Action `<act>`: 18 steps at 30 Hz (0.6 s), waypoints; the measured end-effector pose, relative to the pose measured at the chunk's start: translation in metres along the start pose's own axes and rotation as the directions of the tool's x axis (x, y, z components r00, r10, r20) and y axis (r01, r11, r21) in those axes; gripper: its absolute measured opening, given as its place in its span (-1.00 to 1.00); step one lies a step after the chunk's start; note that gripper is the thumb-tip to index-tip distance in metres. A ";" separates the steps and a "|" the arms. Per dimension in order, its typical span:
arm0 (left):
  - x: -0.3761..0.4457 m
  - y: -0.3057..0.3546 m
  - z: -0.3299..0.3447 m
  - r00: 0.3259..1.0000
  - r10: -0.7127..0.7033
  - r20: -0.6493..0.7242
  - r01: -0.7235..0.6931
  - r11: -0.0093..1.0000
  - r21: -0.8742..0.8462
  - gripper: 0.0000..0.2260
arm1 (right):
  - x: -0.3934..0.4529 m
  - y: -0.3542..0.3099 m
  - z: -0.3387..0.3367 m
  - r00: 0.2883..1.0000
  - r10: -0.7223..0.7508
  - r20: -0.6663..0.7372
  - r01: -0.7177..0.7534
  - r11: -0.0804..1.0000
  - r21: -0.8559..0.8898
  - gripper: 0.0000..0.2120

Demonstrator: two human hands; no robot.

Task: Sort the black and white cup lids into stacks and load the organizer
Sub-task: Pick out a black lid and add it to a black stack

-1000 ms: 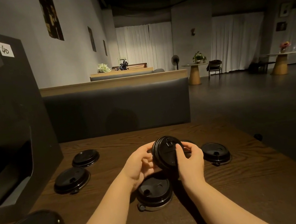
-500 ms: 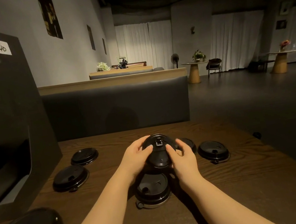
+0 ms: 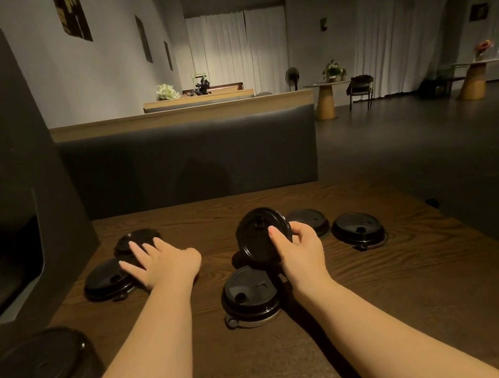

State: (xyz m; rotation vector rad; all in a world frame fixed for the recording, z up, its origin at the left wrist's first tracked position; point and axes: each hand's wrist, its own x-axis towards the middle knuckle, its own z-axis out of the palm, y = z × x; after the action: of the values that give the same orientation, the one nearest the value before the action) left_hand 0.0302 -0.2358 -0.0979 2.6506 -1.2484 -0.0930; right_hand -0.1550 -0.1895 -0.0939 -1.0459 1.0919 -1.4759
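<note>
Right hand (image 3: 299, 246) grips a black lid (image 3: 260, 236), tilted up on edge above the table (image 3: 421, 292). Left hand (image 3: 161, 261), fingers straight and spread, reaches over 2 lids (image 3: 105, 280) near the organizer (image 3: 8, 161). Lid stack (image 3: 252, 296) sits just below the held lid.

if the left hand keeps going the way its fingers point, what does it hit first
The left hand points forward and left, fingers straight. First in line is probably the far-left black lid, which its fingertips already seem to overlap; depth is unclear. Beyond it stands the organizer.
</note>
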 end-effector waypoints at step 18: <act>0.000 0.007 -0.007 0.966 0.142 -0.218 -0.150 0.988 -0.022 -0.65 | 0.015 0.006 -0.002 0.995 0.004 -0.101 -0.001 0.999 0.032 -0.84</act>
State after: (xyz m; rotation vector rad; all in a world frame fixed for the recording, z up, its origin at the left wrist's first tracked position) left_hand 0.0263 -0.2389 -0.0901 2.4486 -1.3471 0.1875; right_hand -0.1581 -0.2043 -0.0986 -0.9561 1.1367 -1.5535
